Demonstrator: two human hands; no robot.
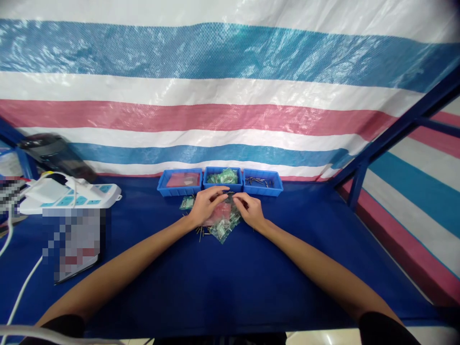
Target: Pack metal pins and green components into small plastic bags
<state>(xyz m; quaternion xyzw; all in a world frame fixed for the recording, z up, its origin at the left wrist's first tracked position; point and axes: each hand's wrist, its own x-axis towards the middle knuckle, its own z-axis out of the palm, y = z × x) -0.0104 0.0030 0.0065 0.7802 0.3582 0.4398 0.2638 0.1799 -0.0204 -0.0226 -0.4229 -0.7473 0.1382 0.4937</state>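
Note:
Over a small heap of parts in the middle of the table, my left hand (pixel 207 206) and my right hand (pixel 250 210) face each other. Both have bent fingers, thumb close to forefinger. Whatever sits at their fingertips is too small and see-through to make out. Under and between them lie a pink packet (pixel 220 213) and clear greenish plastic bags (pixel 223 230) with small metal pieces inside. Loose thin metal pieces (pixel 201 232) are scattered by my left wrist. Left of that hand lies another small clear bag (pixel 186 203).
Behind the heap stand three blue bins: the left bin (pixel 179 192) holds a pink packet, the middle bin (pixel 223 186) greenish bags, the right bin (pixel 264 191) loose metal pieces. A white power strip (pixel 108 196), cables and a dark bottle (pixel 57 155) occupy the left. A blue frame (pixel 381 139) borders the right.

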